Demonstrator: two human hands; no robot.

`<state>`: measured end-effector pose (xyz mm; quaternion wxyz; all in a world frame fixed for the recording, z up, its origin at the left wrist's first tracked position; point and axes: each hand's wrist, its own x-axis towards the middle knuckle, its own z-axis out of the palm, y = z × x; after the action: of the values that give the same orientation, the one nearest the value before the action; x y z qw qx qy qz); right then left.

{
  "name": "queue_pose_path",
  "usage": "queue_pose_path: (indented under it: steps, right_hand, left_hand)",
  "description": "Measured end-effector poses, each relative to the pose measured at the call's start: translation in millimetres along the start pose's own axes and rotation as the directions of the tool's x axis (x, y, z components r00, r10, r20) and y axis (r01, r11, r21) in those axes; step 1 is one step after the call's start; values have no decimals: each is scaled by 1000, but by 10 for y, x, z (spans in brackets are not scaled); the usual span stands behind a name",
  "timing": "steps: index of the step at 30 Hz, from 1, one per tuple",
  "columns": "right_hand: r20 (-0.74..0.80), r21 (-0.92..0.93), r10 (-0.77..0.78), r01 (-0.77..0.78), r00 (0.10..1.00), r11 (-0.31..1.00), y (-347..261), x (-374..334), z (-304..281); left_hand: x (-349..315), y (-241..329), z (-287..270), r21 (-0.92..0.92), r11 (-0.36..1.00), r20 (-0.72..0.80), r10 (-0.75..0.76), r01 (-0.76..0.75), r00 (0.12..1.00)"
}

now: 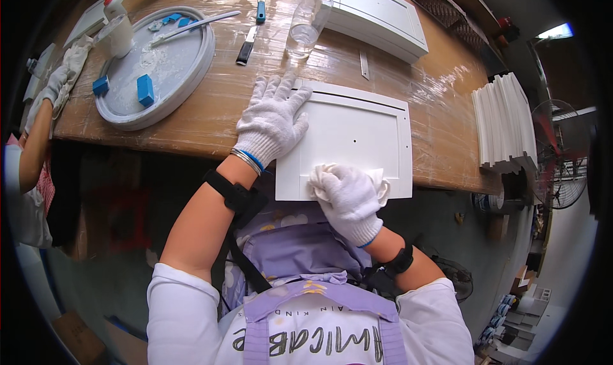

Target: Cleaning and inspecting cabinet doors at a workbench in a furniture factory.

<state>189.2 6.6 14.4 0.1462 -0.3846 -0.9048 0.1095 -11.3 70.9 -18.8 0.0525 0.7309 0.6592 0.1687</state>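
Two white-gloved hands on a white framed panel [354, 119] that lies flat, overhanging the worktop's [440, 148] near edge.
The right hand [350, 199], fingers curled closed, grips a bunched white cloth [379, 178] against the panel's near edge. The left hand [271, 119] is open, fingers spread, across the panel's far left corner. Upright white boards [504, 122] line the worktop's right edge; near its left edge, a round grey tray [205, 52] holds blue blocks [145, 90]. Farther off stand a clear bottle [304, 33] and, beside it, more white panels [377, 20].
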Motion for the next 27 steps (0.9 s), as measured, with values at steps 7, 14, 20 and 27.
queue_pose_path:
  steps: [7,14,20,27]
  right_hand:
    - [16,-79,334,-331,943,940,532,-258,-323]
    - [39,-79,138,-135,990,988,132,22,-66]
    - [132,-102,228,-215,965,971,517,-140,-235]
    - [63,-119,8,0,998,993,-105,235,210]
  left_hand:
    - [-32,-5,-19,-2,1000,-20,-7,7,1000]
    - [-8,29,-41,-4,1000,-38,-6,6,999]
    - [-8,40,-50,1,1000,-39,-15,15,999]
    - [-17,3,19,22,999,-56,-37,38,998]
